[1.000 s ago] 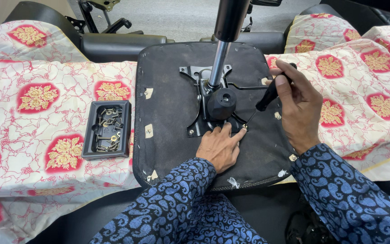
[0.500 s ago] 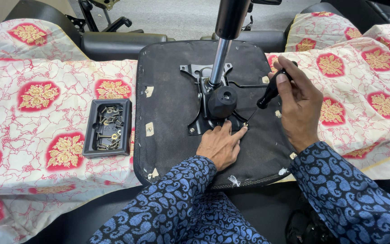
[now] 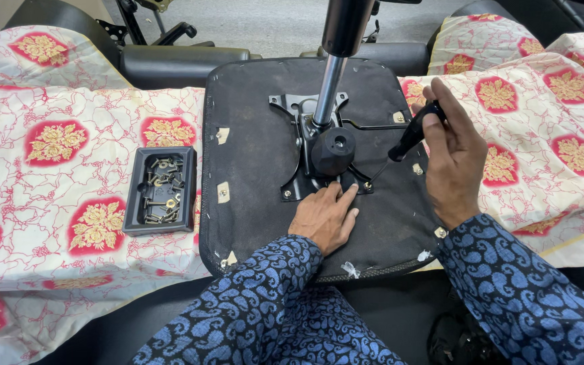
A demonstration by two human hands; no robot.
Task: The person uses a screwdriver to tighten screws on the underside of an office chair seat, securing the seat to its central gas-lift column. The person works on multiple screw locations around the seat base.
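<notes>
An upturned black chair seat [image 3: 251, 149] lies in front of me with a black metal mechanism plate [image 3: 305, 142] bolted at its middle and a grey gas cylinder [image 3: 336, 61] rising from it. My left hand [image 3: 326, 216] rests flat on the seat, fingers touching the plate's near edge. My right hand [image 3: 454, 155] grips a black-handled screwdriver [image 3: 410, 135], its thin shaft slanting down to a bolt at the plate's near right corner.
A black tray [image 3: 135, 203] holding several bolts and nuts sits on the left on a white cloth [image 3: 55, 182] with red and gold flower patches. Other black chair parts [image 3: 170, 61] lie behind the seat.
My right hand has shifted slightly with the screwdriver, keeping its tip at the same bolt. My left hand has stayed on the plate's edge.
</notes>
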